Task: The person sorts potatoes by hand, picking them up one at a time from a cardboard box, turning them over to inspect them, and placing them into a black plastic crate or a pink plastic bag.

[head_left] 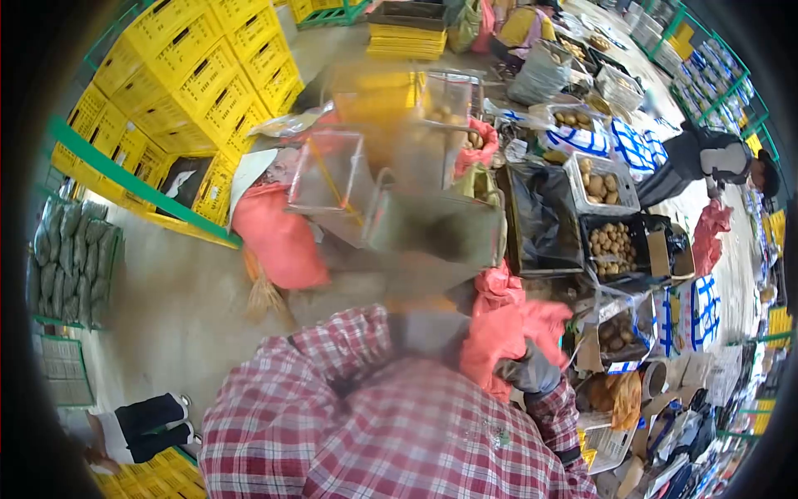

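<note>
My right hand (532, 372), in a dark grey glove, is closed on a crumpled pink-red plastic bag (495, 328) that hangs in front of my plaid shirt. My left hand (430, 334), also in a grey glove, is at the bag's left side. Its fingers are smeared, so their grip cannot be made out. Just beyond the hands is a blurred greyish open bin or chute (440, 229). A full pink-red sack (281, 237) stands on the floor to the left of it.
Yellow crates (187, 71) are stacked high at the left behind a green rail (133, 179). On the right stand a white crate of potatoes (603, 181), a black crate of potatoes (613, 248) and a black-lined crate (544, 216). Other people (719, 162) are farther off.
</note>
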Tool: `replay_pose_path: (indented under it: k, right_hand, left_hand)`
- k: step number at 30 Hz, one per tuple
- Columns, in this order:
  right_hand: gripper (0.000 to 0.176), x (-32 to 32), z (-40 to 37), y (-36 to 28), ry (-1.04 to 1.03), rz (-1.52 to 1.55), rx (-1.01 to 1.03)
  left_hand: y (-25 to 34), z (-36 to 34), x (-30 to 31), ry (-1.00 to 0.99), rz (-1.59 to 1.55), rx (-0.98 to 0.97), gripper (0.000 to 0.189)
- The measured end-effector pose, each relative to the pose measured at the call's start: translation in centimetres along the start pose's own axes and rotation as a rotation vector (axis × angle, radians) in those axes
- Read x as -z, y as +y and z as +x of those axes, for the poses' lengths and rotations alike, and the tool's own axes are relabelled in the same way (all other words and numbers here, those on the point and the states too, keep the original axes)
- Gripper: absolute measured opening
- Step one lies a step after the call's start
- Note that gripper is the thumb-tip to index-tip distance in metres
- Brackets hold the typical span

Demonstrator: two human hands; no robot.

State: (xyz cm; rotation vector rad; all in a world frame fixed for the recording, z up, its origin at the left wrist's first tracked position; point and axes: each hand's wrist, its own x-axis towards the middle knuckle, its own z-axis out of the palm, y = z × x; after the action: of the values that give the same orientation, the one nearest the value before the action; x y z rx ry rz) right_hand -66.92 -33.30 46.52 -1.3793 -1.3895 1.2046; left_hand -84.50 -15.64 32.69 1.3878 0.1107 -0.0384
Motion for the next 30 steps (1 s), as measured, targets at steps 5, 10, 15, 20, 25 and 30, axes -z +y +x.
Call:
replay_pose_path:
  k: [5,10,15,20,25,30]
  right_hand:
    - [0.052,-4.8,9.1,-2.1,0.149,0.173,-0.264]
    - [0.046,-7.3,14.0,3.6,0.580,0.186,-0.333]
    - [0.055,-13.0,5.9,13.3,0.620,-0.329,-0.745]
    - [0.058,-22.3,-8.4,19.6,0.800,-0.198,-1.159]
    - [0.058,-29.4,-19.7,21.1,1.033,0.326,-1.377]
    - [0.035,-30.8,-25.2,23.1,1.177,0.657,-1.325]
  left_hand:
    - [4.1,-9.0,12.1,0.233,0.180,0.006,0.065]
    - [9.0,-26.3,31.4,1.028,0.641,-0.140,0.054]
    - [14.0,-39.1,45.9,1.475,0.702,-0.436,0.044]
    - [-0.9,-40.7,57.8,1.520,2.026,0.678,0.075]
    - [3.6,-23.0,45.5,1.287,1.076,-0.042,0.050]
    - [2.4,-1.4,27.4,0.927,0.826,-0.462,0.023]
